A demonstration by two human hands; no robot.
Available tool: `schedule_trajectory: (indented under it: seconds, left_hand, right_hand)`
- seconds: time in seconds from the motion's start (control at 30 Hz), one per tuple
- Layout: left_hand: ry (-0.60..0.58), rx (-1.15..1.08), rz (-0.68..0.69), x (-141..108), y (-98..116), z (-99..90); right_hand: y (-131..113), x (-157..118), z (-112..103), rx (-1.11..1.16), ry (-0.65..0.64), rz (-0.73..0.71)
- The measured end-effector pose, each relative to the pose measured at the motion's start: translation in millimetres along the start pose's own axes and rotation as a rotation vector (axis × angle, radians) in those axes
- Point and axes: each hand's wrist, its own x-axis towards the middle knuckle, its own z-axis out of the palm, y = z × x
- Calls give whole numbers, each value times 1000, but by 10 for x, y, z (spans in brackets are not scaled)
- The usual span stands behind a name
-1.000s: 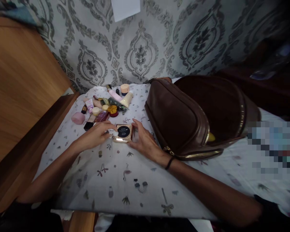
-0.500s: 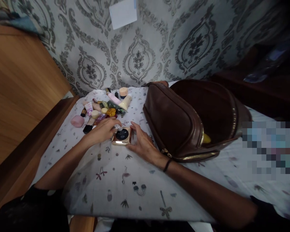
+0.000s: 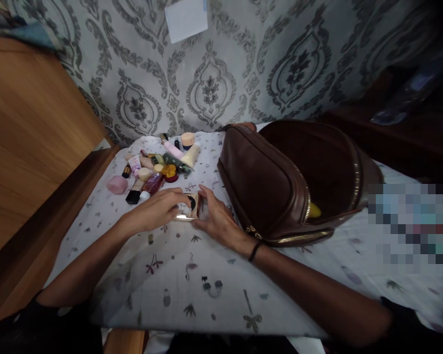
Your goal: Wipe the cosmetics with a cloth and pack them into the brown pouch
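Observation:
A square gold compact (image 3: 194,212) with a dark round centre lies on the patterned white cloth (image 3: 192,295). My left hand (image 3: 157,209) is over its left part, fingers closed on a small white wad (image 3: 183,207) that rests against its face. At the compact's right edge, my right hand (image 3: 217,219) steadies it between thumb and fingers. Beyond my left hand lie several cosmetics, among them a purple bottle (image 3: 153,182), an amber jar (image 3: 170,172), a pink item (image 3: 117,184) and a cream tube (image 3: 191,155).
An unzipped brown leather bag (image 3: 258,182) stands right of my right hand, with something yellow (image 3: 313,210) inside. A wooden panel (image 3: 33,113) rises at the left. Patterned wall covering is behind, and a clear bottle (image 3: 395,110) lies at the far right.
My left hand has moved right and slightly nearer, carrying the white wad across the compact and covering more of it. My right hand has stayed at the compact's edge.

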Motion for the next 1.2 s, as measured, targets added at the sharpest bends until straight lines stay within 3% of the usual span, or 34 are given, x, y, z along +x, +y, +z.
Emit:
schedule_trajectory:
  seconds: [0.13, 0.27, 0.47, 0.67, 0.83, 1.0, 1.2]
  left_hand:
    - [47, 28, -56, -125, -150, -6]
    - [110, 58, -119, -95, -234, 5]
    - [123, 89, -121, 87, -105, 31]
    - [65, 52, -7, 146, 38, 70]
    - [96, 127, -78, 171, 32, 70]
    - [96, 170, -151, 89, -55, 11]
    - [39, 118, -121, -135, -11, -41]
  right_hand:
    - [-2, -5, -8, 7, 0, -12]
    - [-8, -4, -12, 8, -5, -4]
    - [6, -4, -11, 8, -4, -18]
    - [-4, -10, -5, 5, -5, -14]
    - [0, -2, -4, 0, -8, -10]
    - [29, 4, 3, -2, -3, -19]
    - [49, 8, 32, -4, 13, -16]
